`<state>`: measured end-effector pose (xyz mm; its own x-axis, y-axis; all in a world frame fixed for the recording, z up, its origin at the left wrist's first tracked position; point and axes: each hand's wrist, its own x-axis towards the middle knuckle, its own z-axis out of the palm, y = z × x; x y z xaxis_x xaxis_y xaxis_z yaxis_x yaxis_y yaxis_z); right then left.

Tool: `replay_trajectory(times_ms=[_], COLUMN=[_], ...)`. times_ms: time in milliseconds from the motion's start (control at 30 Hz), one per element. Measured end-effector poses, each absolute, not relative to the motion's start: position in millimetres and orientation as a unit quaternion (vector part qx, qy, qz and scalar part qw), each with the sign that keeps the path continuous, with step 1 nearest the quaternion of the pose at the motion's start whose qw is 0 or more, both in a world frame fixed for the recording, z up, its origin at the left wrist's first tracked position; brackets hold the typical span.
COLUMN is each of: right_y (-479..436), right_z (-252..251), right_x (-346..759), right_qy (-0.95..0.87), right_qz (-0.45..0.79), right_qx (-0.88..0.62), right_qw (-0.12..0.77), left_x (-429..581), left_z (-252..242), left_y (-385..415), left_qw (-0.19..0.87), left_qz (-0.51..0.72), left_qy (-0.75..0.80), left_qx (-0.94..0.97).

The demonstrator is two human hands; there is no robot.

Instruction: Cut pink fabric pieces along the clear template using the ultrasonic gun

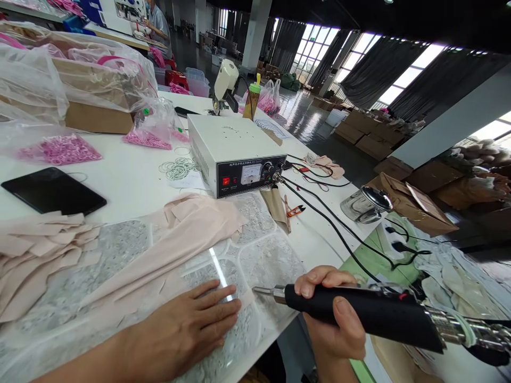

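Broadly, a white table (123,183) carries beige fabric (195,221) just in front of a control box (239,141); a black handheld tool (383,316) sits wrapped in the right hand's fingers (346,319), while the left hand (191,324) lies flat, fingers outstretched, near its metal tip (262,291).

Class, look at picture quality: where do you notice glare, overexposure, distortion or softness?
Head view: a glare streak crosses the marbled surface just beyond the left hand; head view: windows burn white beside dark curtains; head view: the right-side pillar slants, perhaps from camera tilt or lens distortion; head view: the distant worker looks soft.
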<state>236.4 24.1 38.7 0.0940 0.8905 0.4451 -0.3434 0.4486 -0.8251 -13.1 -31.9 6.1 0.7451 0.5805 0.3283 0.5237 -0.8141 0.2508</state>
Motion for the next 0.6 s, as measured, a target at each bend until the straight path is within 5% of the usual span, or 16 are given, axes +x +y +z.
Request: replay_trajectory(times_ms=[600], right_y=[17.2], right_z=[44.3], right_x=[223.6], right_qy=[-0.514], right_qz=[0.477], right_qx=[-0.263], right_qw=[0.663], left_x=[-14.7], left_z=[13.5], left_y=[-30.2], left_qw=[0.106], left_qz=[0.221], left_qy=[0.294], left_qx=[0.924])
